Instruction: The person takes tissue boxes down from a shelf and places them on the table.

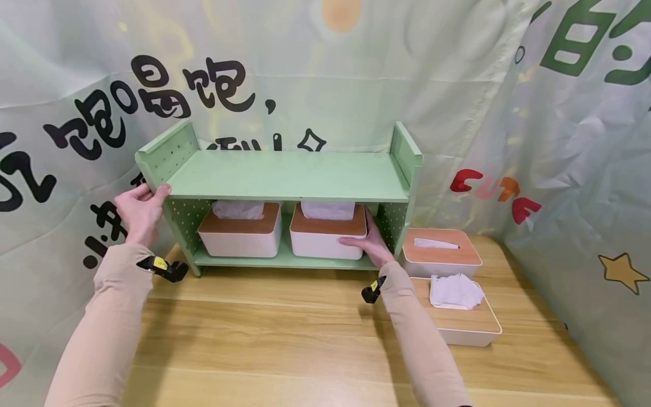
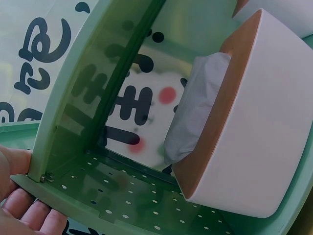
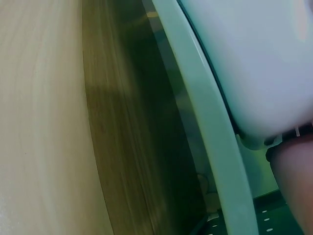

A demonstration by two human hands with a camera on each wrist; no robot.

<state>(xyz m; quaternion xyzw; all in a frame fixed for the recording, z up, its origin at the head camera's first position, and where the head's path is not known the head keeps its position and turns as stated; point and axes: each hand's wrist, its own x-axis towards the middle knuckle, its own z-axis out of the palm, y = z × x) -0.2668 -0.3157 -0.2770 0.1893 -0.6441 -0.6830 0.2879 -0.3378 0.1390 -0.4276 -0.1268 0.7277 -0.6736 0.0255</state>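
A green two-tier shelf [image 1: 285, 175] stands on the wooden table. My left hand [image 1: 139, 212] grips its left side panel near the upper board; in the left wrist view the thumb and fingers [image 2: 36, 213] lie on either side of that panel's edge. Two white tissue boxes with wooden lids sit on the lower tier: a left tissue box [image 1: 241, 240] and a right tissue box [image 1: 325, 240]. My right hand [image 1: 373, 243] holds the right one at its right end, thumb on the front face and fingers along the side. Only part of that hand shows in the right wrist view.
Right of the shelf, two more tissue boxes stand on the table, a back one [image 1: 439, 254] and a front one [image 1: 460, 322] beside my right forearm. A printed curtain [image 1: 330, 102] hangs behind the shelf and along the right side.
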